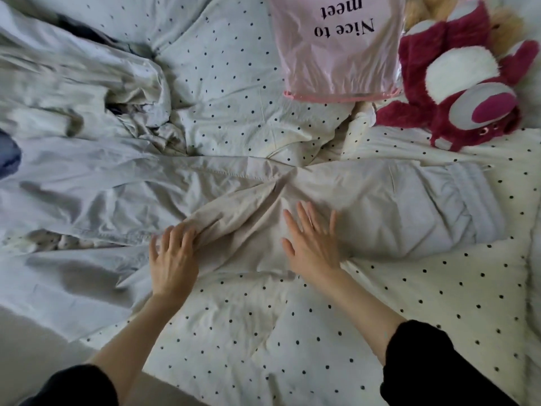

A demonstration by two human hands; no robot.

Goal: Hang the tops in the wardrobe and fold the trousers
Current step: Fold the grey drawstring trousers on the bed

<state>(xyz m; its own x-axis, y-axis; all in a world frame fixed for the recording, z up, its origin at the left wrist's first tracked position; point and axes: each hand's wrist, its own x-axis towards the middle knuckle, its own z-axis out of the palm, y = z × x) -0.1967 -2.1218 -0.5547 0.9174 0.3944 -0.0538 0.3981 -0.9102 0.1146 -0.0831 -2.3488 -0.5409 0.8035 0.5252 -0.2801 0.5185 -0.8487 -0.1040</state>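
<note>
Pale beige trousers (380, 197) lie spread across the bed, the elastic waistband to the right and the legs running off to the left. My right hand (313, 241) lies flat with straight fingers on the seat of the trousers. To its left, my left hand (174, 253) rests on a creased fold of the same cloth near the crotch, its fingertips curled into the wrinkle. The far ends of the legs are blurred at the left edge.
A white duvet with black dots (322, 332) covers the bed. A pink plastic bag printed "Nice to meet" (339, 48) lies at the back. A dark pink plush bear (462, 92) sits back right. Crumpled pale cloth (87, 83) is heaped back left.
</note>
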